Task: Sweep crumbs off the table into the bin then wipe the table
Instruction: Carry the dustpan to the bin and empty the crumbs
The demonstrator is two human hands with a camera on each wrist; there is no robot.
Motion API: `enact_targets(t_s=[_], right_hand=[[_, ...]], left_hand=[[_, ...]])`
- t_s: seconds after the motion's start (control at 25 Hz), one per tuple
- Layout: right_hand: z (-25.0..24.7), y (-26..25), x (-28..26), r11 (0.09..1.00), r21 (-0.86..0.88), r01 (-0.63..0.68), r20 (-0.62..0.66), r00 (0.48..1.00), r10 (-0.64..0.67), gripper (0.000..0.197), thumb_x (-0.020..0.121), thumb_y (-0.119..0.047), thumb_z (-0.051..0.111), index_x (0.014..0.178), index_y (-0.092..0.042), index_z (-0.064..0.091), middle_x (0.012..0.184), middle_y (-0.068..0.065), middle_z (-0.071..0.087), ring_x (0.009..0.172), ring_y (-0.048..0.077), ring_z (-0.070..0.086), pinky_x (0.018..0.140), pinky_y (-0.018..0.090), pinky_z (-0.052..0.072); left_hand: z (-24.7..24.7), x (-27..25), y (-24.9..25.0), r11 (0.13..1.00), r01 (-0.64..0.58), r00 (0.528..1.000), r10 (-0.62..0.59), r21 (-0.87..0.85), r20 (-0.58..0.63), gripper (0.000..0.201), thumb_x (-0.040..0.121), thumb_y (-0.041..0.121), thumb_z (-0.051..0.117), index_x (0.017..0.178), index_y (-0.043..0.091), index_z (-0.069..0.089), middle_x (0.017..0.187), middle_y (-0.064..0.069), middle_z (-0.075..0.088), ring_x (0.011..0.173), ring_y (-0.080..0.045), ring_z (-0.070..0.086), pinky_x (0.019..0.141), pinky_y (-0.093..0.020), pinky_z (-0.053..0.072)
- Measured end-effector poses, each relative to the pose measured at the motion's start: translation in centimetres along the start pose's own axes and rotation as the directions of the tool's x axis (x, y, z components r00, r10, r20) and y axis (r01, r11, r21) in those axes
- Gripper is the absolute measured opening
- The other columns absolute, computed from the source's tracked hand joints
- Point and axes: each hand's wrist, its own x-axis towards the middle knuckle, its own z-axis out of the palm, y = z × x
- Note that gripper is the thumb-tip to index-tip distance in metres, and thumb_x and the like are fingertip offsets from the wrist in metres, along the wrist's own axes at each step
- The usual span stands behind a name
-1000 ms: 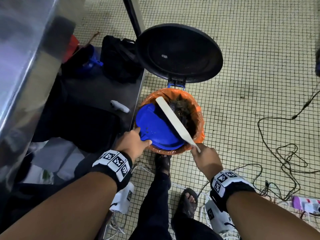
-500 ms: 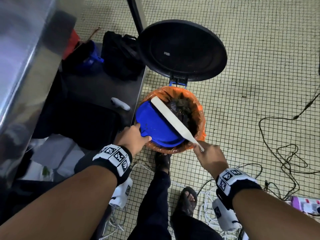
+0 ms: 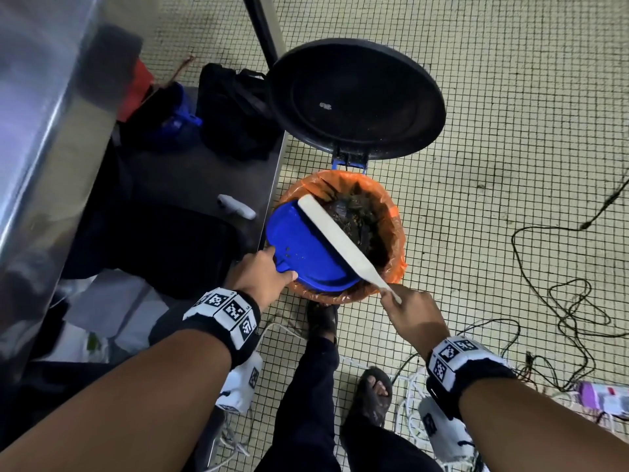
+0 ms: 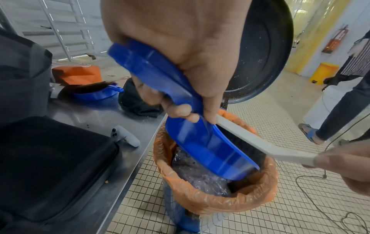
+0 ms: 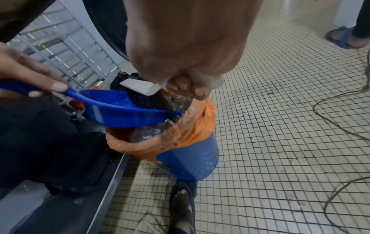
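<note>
At the centre of the head view the left hand grips the handle of a blue dustpan, fingers and thumb curled round it, and holds the pan tilted over the mouth of the bin. In the left wrist view the pan slopes down from the hand toward the lower right, its front lip inside the rim of the orange liner. The right hand, just right of and below the bin in the head view, has its fingers wrapped round the thin end of a white brush. The brush lies diagonally across the open edge of the pan, from the bin's upper left to the hand at lower right, with its dark bristles against the pan's inside near the lip. A few crumbs still sit on the pan floor close to the handle. The bin holds dark rubbish, and its black lid stands open above it in the frame. The bin stands on the tiled floor right beside the edge of a steel table, which fills the left of the frame and carries a black case, a white controller and a black bag. Cables lie on the floor at right, and another person's legs stand at the right edge of the left wrist view.
</note>
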Motion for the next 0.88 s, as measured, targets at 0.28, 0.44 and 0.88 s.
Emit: enact_targets(t_s=[0.28, 0.44, 0.88], right_hand=[[-1.4, 1.8, 0.3, 0.999, 0.023, -0.047, -0.043, 0.998, 0.048, 0.029, 0.097, -0.034, 0.047, 0.097, -0.014, 0.068, 0.054, 0.001, 0.054, 0.049, 0.019, 0.049, 0.053, 0.025, 0.033], [-3.3, 1.5, 0.2, 0.985, 0.160, -0.058, 0.141, 0.989, 0.036, 0.018, 0.092, -0.033, 0.058, 0.077, -0.028, 0.067, 0.049, -0.002, 0.054, 0.039, 0.007, 0.042, 0.040, 0.015, 0.030], [-2.5, 1.2, 0.0, 0.993, 0.092, -0.068, 0.120, 0.991, 0.057, 0.035, 0.095, -0.034, 0.053, 0.060, -0.029, 0.049, 0.047, -0.003, 0.050, 0.043, 0.014, 0.043, 0.043, 0.023, 0.034]], left_hand=[[0.4, 0.5, -1.1, 1.000, -0.009, 1.000, 0.009, 0.027, 0.010, 0.035, 0.083, 0.046, 0.068, 0.111, 0.026, 0.059, 0.093, 0.004, 0.067, 0.081, -0.022, 0.063, 0.072, -0.031, 0.051], [0.5, 1.0, -1.4, 0.998, -0.014, 1.000, 0.014, 0.060, 0.003, 0.037, 0.082, 0.046, 0.069, 0.112, 0.027, 0.058, 0.101, -0.001, 0.069, 0.092, -0.029, 0.066, 0.077, -0.034, 0.053], [0.9, 1.3, -1.1, 0.997, -0.048, 0.999, 0.047, 0.055, 0.011, 0.036, 0.084, 0.046, 0.067, 0.111, 0.025, 0.057, 0.096, -0.001, 0.069, 0.090, -0.027, 0.066, 0.079, -0.038, 0.055]])
